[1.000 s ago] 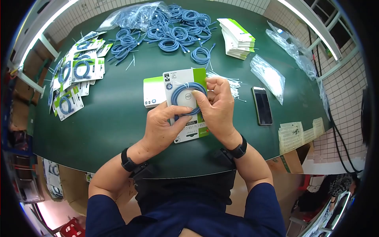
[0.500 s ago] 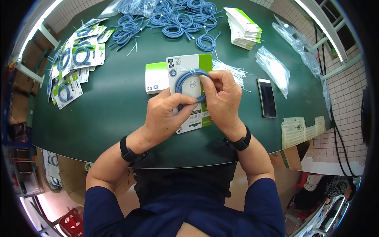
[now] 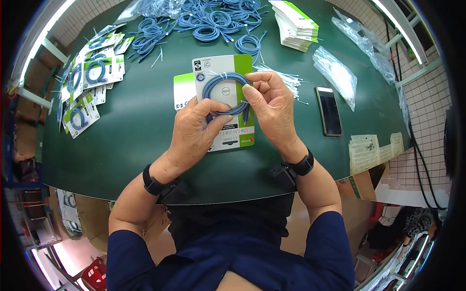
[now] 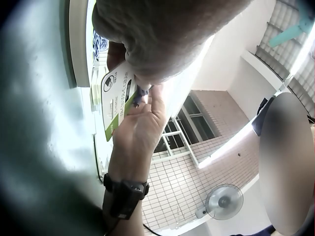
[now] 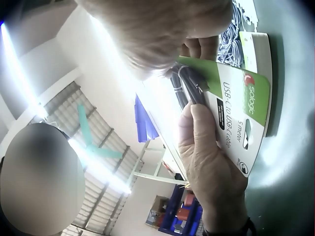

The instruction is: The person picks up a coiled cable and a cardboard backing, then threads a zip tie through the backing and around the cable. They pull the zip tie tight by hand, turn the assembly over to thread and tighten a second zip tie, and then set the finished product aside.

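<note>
A coiled blue cable (image 3: pixel 211 86) lies against a white and green printed card (image 3: pixel 221 63), tied near its top by a white tie. My left hand (image 3: pixel 193 128) pinches the coil's lower left part and the card. On the right side, my right hand (image 3: pixel 273 109) grips the coil and the card's edge with thumb and curled fingers. In the right wrist view the cable ends (image 5: pixel 193 84) stand beside the card (image 5: pixel 241 98). The left wrist view shows the card (image 4: pixel 115 96) between both hands. Behind it in the head view is a stack of cards (image 3: pixel 182 91).
Packed cards with cables (image 3: pixel 97 72) are heaped at left. Loose coiled cables (image 3: pixel 208 24) lie at the back, a card stack (image 3: pixel 293 29) at back right. White ties (image 3: pixel 286 80), a plastic bag (image 3: pixel 335 77), a phone (image 3: pixel 329 111) and paper sheets (image 3: pixel 364 154) are at right.
Both hands have raised the card and coil a little in the head view, away from the body. The cable ends now show below the right thumb. Both hands keep their hold.
</note>
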Action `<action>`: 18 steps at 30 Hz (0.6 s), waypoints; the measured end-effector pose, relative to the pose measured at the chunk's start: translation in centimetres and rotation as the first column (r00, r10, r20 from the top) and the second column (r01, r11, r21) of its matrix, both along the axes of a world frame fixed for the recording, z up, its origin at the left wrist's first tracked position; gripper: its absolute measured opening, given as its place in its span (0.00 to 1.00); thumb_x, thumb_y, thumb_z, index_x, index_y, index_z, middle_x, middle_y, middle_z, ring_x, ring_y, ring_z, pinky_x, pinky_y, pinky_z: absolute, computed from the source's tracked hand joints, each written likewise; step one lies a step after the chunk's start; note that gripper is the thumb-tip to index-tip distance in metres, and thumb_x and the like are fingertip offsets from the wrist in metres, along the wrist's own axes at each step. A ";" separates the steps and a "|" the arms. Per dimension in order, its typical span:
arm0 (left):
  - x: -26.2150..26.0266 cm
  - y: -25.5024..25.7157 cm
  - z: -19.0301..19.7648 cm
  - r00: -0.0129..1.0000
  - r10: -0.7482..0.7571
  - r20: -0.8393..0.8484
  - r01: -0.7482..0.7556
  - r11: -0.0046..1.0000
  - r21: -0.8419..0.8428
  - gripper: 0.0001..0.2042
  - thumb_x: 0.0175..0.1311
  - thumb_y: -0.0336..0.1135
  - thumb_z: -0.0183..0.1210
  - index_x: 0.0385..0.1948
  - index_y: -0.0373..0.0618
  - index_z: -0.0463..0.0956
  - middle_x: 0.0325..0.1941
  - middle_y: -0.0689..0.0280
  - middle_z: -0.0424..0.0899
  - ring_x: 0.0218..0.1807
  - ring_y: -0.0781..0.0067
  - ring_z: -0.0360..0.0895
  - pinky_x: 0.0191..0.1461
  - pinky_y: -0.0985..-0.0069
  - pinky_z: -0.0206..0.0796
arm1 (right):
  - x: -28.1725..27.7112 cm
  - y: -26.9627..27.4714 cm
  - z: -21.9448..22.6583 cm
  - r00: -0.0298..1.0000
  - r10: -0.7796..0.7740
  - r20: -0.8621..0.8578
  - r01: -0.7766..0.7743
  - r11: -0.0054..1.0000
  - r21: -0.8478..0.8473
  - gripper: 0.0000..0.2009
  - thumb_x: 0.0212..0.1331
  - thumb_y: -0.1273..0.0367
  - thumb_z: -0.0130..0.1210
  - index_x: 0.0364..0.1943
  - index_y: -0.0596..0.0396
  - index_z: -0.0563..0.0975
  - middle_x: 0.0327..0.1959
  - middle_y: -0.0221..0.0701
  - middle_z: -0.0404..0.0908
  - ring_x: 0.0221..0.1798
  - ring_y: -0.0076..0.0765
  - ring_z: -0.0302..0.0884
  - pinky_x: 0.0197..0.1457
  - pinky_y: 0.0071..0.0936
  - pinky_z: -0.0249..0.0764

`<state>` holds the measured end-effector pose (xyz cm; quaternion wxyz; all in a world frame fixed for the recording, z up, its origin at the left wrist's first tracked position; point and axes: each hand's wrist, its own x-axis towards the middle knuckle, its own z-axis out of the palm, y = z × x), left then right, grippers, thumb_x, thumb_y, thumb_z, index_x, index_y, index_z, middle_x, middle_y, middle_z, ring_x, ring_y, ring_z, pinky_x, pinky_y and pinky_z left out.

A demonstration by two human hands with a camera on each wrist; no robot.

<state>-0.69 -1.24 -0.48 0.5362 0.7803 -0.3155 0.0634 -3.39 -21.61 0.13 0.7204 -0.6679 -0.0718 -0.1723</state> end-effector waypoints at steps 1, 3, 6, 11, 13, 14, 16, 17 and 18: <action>0.1 0.1 0.0 1.000 -0.001 -0.001 0.001 1.000 0.002 0.10 0.62 0.27 0.73 0.43 0.43 0.86 0.40 0.60 0.85 0.37 0.69 0.83 0.41 0.73 0.76 | 0.0 -0.3 0.0 1.000 0.017 -0.009 -0.017 1.000 -0.005 0.10 0.75 0.73 0.60 0.55 0.60 0.77 0.43 0.31 0.86 0.42 0.17 0.81 0.44 0.17 0.77; 0.2 0.1 0.2 0.997 -0.050 -0.060 0.047 0.998 -0.047 0.10 0.62 0.27 0.73 0.44 0.43 0.85 0.40 0.61 0.85 0.38 0.71 0.83 0.42 0.73 0.75 | 0.1 -0.7 0.2 0.999 0.029 -0.015 -0.029 1.000 -0.008 0.10 0.76 0.72 0.59 0.56 0.60 0.77 0.43 0.31 0.86 0.43 0.17 0.81 0.44 0.18 0.77; 0.6 0.3 0.0 0.987 -0.106 -0.120 0.094 0.990 -0.103 0.10 0.63 0.27 0.72 0.44 0.43 0.85 0.40 0.62 0.85 0.39 0.73 0.82 0.43 0.74 0.75 | 0.2 -1.4 0.7 0.988 0.102 -0.116 -0.087 0.988 0.129 0.11 0.77 0.71 0.58 0.57 0.60 0.76 0.43 0.31 0.86 0.42 0.17 0.81 0.43 0.19 0.76; 1.0 0.4 -0.4 0.953 -0.176 -0.245 0.135 0.975 -0.176 0.10 0.63 0.26 0.71 0.44 0.43 0.85 0.41 0.63 0.85 0.40 0.75 0.82 0.45 0.75 0.75 | 0.1 -1.5 0.6 0.995 0.066 -0.074 -0.065 0.998 0.021 0.13 0.77 0.68 0.59 0.58 0.61 0.76 0.43 0.31 0.87 0.42 0.18 0.81 0.43 0.20 0.77; 1.1 0.4 0.3 0.948 -0.183 -0.261 0.139 0.974 -0.178 0.10 0.63 0.25 0.71 0.44 0.43 0.85 0.42 0.63 0.85 0.41 0.75 0.82 0.45 0.76 0.75 | -0.1 -0.6 1.0 0.998 0.025 -0.053 -0.022 0.998 0.066 0.16 0.76 0.68 0.59 0.60 0.63 0.75 0.43 0.31 0.87 0.43 0.18 0.81 0.44 0.21 0.78; 1.2 0.4 0.9 0.954 -0.180 -0.241 0.161 0.982 -0.095 0.10 0.63 0.26 0.71 0.45 0.43 0.85 0.42 0.63 0.85 0.41 0.75 0.82 0.46 0.75 0.75 | 0.0 -0.2 1.3 0.999 0.013 -0.036 -0.010 0.996 0.087 0.17 0.75 0.68 0.60 0.60 0.64 0.75 0.43 0.31 0.87 0.44 0.19 0.82 0.44 0.22 0.78; 0.9 0.8 2.0 0.965 -0.161 -0.207 0.180 0.980 0.078 0.10 0.63 0.26 0.71 0.46 0.42 0.85 0.43 0.63 0.85 0.42 0.74 0.82 0.48 0.75 0.75 | -0.4 -0.4 2.1 0.996 0.010 -0.090 -0.014 0.999 -0.040 0.18 0.74 0.69 0.60 0.61 0.64 0.75 0.44 0.32 0.87 0.45 0.20 0.82 0.45 0.22 0.79; 0.8 0.8 1.9 0.972 -0.141 -0.186 0.159 0.984 0.085 0.10 0.63 0.26 0.71 0.46 0.42 0.85 0.43 0.63 0.85 0.42 0.74 0.82 0.48 0.75 0.75 | -0.6 -0.9 2.6 0.989 -0.005 -0.148 -0.021 0.984 -0.176 0.19 0.73 0.69 0.60 0.62 0.65 0.74 0.45 0.32 0.88 0.46 0.21 0.83 0.46 0.22 0.79; 0.8 0.6 1.5 0.975 -0.165 -0.149 0.175 0.983 0.061 0.14 0.63 0.26 0.71 0.51 0.43 0.83 0.45 0.62 0.85 0.44 0.72 0.83 0.50 0.74 0.76 | -0.4 -1.2 3.2 0.982 -0.017 -0.190 -0.043 0.950 -0.310 0.20 0.72 0.70 0.60 0.62 0.66 0.74 0.46 0.33 0.88 0.47 0.22 0.84 0.47 0.23 0.80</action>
